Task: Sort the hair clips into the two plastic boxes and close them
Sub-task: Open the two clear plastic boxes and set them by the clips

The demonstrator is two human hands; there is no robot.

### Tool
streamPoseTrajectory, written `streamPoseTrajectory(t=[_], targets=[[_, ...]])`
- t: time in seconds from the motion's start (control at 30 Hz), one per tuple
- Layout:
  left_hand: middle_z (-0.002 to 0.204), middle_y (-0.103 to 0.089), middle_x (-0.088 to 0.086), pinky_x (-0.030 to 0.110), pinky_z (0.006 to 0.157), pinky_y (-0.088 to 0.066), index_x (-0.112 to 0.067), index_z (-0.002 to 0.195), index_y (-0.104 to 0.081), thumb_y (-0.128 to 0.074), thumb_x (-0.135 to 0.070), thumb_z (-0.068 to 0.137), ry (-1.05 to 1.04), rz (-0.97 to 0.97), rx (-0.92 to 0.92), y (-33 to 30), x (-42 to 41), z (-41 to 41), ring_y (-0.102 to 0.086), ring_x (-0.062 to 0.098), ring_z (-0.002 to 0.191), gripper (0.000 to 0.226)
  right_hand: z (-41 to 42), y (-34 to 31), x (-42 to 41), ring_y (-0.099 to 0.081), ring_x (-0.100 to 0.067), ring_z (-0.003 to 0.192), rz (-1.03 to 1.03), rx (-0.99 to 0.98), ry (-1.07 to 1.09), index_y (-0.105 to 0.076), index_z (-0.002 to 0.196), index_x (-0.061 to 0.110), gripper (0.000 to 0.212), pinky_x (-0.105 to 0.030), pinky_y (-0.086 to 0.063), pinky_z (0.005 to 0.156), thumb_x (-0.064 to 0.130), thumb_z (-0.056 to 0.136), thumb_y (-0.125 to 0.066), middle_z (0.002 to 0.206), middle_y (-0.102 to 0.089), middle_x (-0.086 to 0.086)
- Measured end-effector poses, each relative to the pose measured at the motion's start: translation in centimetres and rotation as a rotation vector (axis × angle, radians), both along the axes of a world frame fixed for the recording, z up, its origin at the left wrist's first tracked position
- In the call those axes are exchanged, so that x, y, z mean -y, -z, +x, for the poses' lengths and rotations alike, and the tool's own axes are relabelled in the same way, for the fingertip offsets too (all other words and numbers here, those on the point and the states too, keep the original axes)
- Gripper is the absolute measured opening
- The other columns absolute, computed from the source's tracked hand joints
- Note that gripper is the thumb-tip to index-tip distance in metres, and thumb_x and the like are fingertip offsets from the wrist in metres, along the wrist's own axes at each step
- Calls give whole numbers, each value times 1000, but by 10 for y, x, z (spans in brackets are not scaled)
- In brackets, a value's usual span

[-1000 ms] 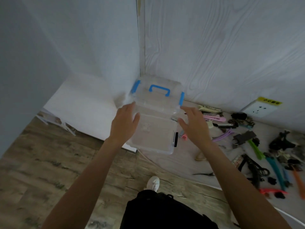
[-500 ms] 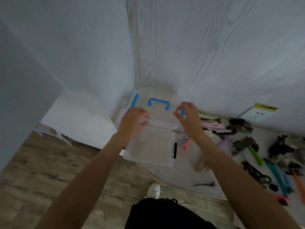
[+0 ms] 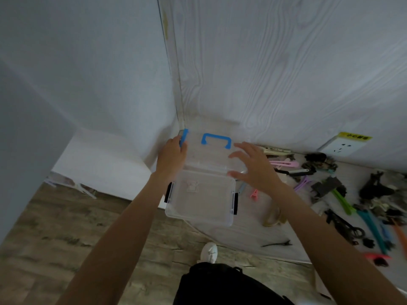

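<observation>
We are standing at a pale wood-grain table (image 3: 246, 241) that is sitting in a corner where a plain white wall is meeting a white wood-grain panel. A wall socket (image 3: 342, 146) with a yellow label is sitting low on the panel, and brown plank flooring (image 3: 55, 234) is showing below the table edge, with one white shoe (image 3: 209, 253) on it.

We are counting two clear plastic boxes. The far box (image 3: 207, 150), with a blue handle (image 3: 216, 140) and blue side latches, is lying against the corner. The near box (image 3: 201, 198), with black latches, is lying just in front of it, touching or nearly touching it, and is overhanging the table edge towards us. Both are looking empty, though the clear plastic is making that hard to judge.

The hair clips (image 3: 343, 194) are lying scattered to the right of the boxes, too many and too tangled for an exact count: black, pink, purple, green, teal and orange ones are among them. One small pink clip (image 3: 254, 193) is lying just beside the near box.

Our left hand (image 3: 172, 158) is gripping the far box at its left side, fingertips curling by the blue latch (image 3: 184, 137). Our right hand (image 3: 253, 167) is hovering spread wide over the far box's right end, fingers straight, holding nothing; we cannot tell whether it is touching the lid.
</observation>
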State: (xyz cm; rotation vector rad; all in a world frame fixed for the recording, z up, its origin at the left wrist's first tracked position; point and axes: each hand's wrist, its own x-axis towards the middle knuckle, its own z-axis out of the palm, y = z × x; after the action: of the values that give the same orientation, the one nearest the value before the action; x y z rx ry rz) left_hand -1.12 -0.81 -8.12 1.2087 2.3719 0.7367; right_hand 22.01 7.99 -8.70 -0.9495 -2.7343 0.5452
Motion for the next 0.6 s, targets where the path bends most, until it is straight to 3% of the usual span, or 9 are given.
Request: streamPoseTrajectory(t=[0.07,0.17,0.27,0.37,0.47,0.6], targets=[[103,-62,17,33,74,-40,-6,116,-57,-38,-23,97,-4,-17,-71,-1,-6,-2,-58,30,92,32,1,4,3,-30,-36,136,9,70,-5,-58,108,15,43,-49,-27,110,41,76,-70,139,-45,-11],[99,-64,20,35,70,-39,-1,107,-59,-37,-17,97,19,-69,-110,0,-9,-4,-59,33,89,29,4,4,0,-20,-32,141,-62,22,25,-56,108,13,35,-42,-19,113,29,80,-69,144,-39,-10],[104,-65,22,37,76,-45,-2,115,-58,-40,-7,93,9,-5,-74,-3,-5,-6,-60,36,94,29,10,0,-4,-19,-27,142,-154,-50,31,-57,109,14,30,-37,-16,114,26,83,-66,146,-38,-8],[120,-63,15,35,92,-43,-8,126,-53,-36,-12,98,-71,174,-25,-11,2,-6,-57,29,110,34,9,-15,-7,-31,-17,135,-232,-204,118,-62,106,18,22,-32,-21,111,26,85,-64,139,-47,-2],[121,-61,9,36,97,-44,-12,125,-54,-38,-20,98,-34,330,50,-13,15,3,-56,23,112,32,2,-28,-11,-53,-12,112,-228,-376,223,-66,101,12,17,-17,-32,98,19,86,-64,125,-59,-5],[120,-59,-1,33,95,-46,-20,127,-50,-57,-36,88,14,305,272,-9,23,10,-57,13,106,43,-8,-35,-15,-60,-14,102,-211,-464,273,-67,99,9,16,-10,-38,89,16,85,-65,113,-66,-6]])
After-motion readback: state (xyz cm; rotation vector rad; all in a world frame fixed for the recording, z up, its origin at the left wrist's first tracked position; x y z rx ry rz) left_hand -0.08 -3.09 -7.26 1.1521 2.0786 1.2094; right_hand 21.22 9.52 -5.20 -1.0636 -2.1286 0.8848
